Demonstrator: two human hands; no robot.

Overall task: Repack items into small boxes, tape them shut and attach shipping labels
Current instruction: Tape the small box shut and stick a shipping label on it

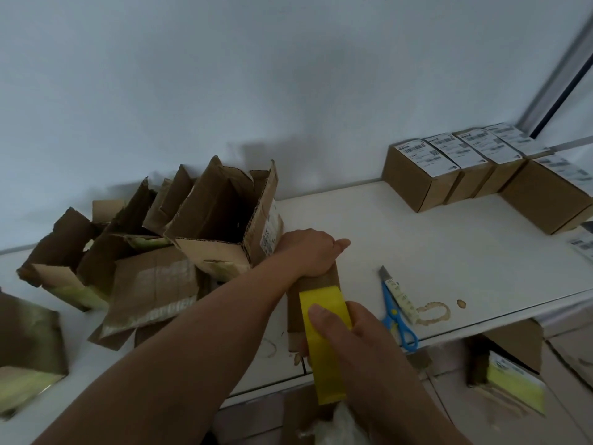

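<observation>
While the small box is being taped, these are the things on the table:

Small box (313, 284): it lies on the white table (433, 239) near the front edge, in the middle of the view, so both hands can reach it easily.

Left hand (309, 252): it rests on the far end of the small box with the fingers curled over that end and the thumb pointing right; I judge it holds the box steady against the pull.

Right hand (349, 332): the fingers are together and closed around the yellow tape roll (324, 342), with the thumb flat on top; the roll sits over the near end of the box.

Tape strip: a brownish band runs along the box top toward the left hand, probably to seal it.

Scissors (399, 316): blue handles, just beside the right hand, ready for cutting.

Labelled boxes (449, 168): a row at the far right against the wall, well apart, apparently finished.

Opened cartons (221, 213): torn, at the left.
</observation>
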